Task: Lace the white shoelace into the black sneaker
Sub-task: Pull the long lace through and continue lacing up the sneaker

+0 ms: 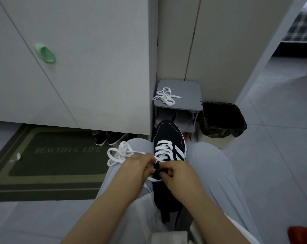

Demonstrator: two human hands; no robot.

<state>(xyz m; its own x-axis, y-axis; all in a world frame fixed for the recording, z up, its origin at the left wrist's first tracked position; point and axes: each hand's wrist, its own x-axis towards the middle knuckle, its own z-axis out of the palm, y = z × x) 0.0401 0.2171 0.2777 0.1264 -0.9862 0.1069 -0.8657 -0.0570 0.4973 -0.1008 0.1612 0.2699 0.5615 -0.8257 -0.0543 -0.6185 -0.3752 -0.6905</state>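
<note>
The black sneaker point(168, 136) is in the lower middle of the frame, between the person's two knees. About four white rows already cross its front half, so a good part of the lacing looks done. The top holes, near the tongue, are hidden by the hands, so I cannot tell how many are left. I think only the last few holes still need the lace, plus pulling it snug.

The sneaker's long line runs up and down the frame. Its toe points to the top of the frame, away from the person. Its heel points down, toward the person's body. Its top side with the laces faces the camera.

The left hand point(136, 170) is just left of the tongue. Its fingers are curled and pinch the white shoelace point(164, 150). The right hand point(179, 175) is just right of the tongue. Its fingers are curled too, and they pinch the sneaker's edge there. A bit of lace runs under its thumb, but I cannot tell if it holds that bit.

The loose part of the lace point(121, 152) lies in loops on the knee at the left, next to the left hand. It is long, so there is plenty of lace for the last holes.
</note>
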